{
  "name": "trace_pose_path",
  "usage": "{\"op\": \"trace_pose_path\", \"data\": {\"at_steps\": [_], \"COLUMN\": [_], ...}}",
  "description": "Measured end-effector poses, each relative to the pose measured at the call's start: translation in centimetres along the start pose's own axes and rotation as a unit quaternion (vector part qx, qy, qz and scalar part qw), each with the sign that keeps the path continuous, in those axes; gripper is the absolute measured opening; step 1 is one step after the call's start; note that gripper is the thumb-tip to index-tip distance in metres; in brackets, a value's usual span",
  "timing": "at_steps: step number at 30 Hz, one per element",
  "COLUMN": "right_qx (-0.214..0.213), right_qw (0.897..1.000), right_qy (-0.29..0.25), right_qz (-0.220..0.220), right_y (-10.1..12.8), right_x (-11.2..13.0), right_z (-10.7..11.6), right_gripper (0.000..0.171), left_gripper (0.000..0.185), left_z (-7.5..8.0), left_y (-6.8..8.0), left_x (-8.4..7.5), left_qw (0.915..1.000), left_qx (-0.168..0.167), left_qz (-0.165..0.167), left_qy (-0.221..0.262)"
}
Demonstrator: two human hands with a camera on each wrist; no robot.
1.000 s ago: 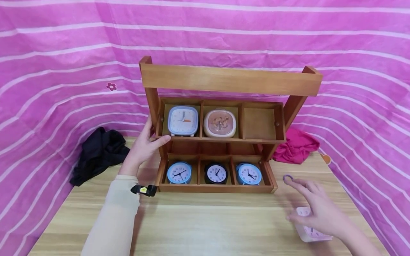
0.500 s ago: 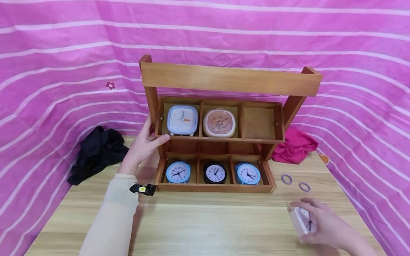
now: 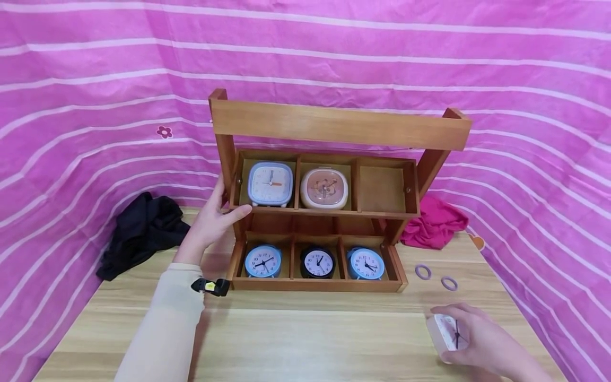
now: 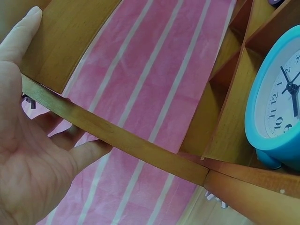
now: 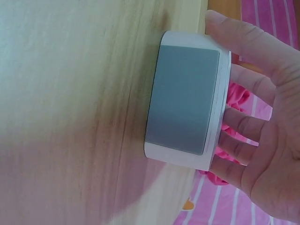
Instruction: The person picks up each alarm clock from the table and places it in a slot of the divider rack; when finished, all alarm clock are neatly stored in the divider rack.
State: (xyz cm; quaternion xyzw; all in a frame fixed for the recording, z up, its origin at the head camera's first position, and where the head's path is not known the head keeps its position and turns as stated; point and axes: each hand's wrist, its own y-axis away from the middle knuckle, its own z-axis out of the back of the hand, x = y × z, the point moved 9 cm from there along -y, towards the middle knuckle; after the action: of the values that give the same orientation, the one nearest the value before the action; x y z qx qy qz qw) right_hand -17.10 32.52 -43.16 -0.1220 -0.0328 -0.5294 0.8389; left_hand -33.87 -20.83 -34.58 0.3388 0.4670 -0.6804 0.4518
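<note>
My left hand (image 3: 208, 223) grips the left side of a two-tier wooden shelf (image 3: 334, 123), thumb at the front of the upper tier. In the left wrist view its fingers reach around the side board (image 4: 126, 140). At the lower right, my right hand (image 3: 489, 342) holds a white square alarm clock (image 3: 436, 331) between thumb and fingers. The right wrist view has that clock's grey panel (image 5: 183, 101) facing the camera. On the upper tier sit a blue-rimmed clock (image 3: 270, 184) and a cream clock with a brown face (image 3: 324, 188); the right compartment holds none.
The lower tier carries two blue round clocks (image 3: 263, 261) and a black one (image 3: 318, 262) between them. Two purple rings (image 3: 422, 272) lie right of the shelf. Black cloth (image 3: 143, 233) is at the left, pink cloth (image 3: 434, 223) behind the shelf's right side.
My right hand has drawn back from a purple ring and taken hold of the white alarm clock, which is turned slightly. Both rings now show on the table. My left hand stays on the shelf.
</note>
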Motion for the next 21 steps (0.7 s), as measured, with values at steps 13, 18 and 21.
{"op": "trace_pose_path", "data": {"at_steps": [13, 18, 21], "right_qx": [-0.102, -0.105, -0.110], "right_qw": [0.991, 0.990, 0.989], "right_qy": [-0.008, -0.005, -0.001], "right_qz": [0.082, 0.091, 0.100], "right_y": [-3.4, -5.5, -6.8], "right_x": [1.9, 2.7, 3.2], "right_z": [5.3, 7.8, 9.3], "right_gripper": [0.084, 0.083, 0.083], "left_gripper": [0.098, 0.098, 0.098], "left_z": [-0.2, -0.2, -0.1], "left_y": [0.0, 0.0, 0.0], "left_x": [0.0, 0.0, 0.0], "left_qw": [0.9998, 0.9999, 1.0000], "left_qx": [0.003, 0.003, 0.002], "left_qz": [-0.018, -0.013, -0.007], "left_qy": [0.005, 0.004, 0.001]}}
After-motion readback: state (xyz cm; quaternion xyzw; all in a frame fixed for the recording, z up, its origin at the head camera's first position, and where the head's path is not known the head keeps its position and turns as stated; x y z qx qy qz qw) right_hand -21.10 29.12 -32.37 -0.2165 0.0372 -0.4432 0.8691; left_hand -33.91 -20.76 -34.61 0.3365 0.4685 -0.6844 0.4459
